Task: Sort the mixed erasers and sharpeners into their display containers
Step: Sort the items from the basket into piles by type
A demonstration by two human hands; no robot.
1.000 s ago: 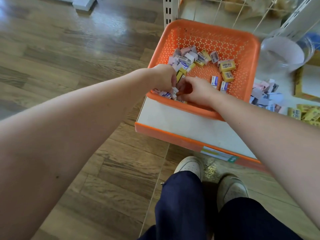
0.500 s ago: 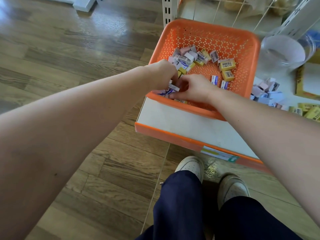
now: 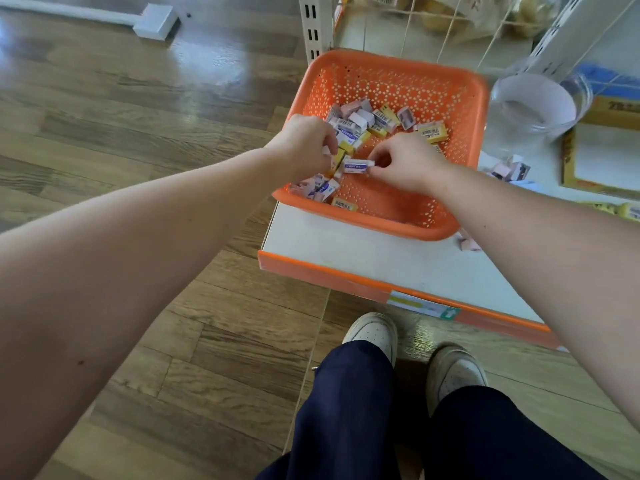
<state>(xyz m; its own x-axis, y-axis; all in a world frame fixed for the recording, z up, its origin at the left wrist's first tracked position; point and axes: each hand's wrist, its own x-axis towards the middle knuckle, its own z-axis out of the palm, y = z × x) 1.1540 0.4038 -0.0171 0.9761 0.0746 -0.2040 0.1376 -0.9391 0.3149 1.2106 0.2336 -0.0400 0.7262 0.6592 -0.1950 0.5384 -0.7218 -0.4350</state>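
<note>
Plenty remaining: the orange basket point(image 3: 464, 109) is holding a mixed pile on the shelf point(image 3: 346, 247). Right hand point(image 3: 408, 164) is pinching a white eraser point(image 3: 358, 166); left hand point(image 3: 304, 143) is clutching several small boxes point(image 3: 337, 157).

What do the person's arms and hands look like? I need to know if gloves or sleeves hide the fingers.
Both forearms are bare up to the frame edge: no sleeves, gloves, watch or rings are visible. The left hand and the right hand are uncovered, and the left forearm shows a few small dark spots.
</note>
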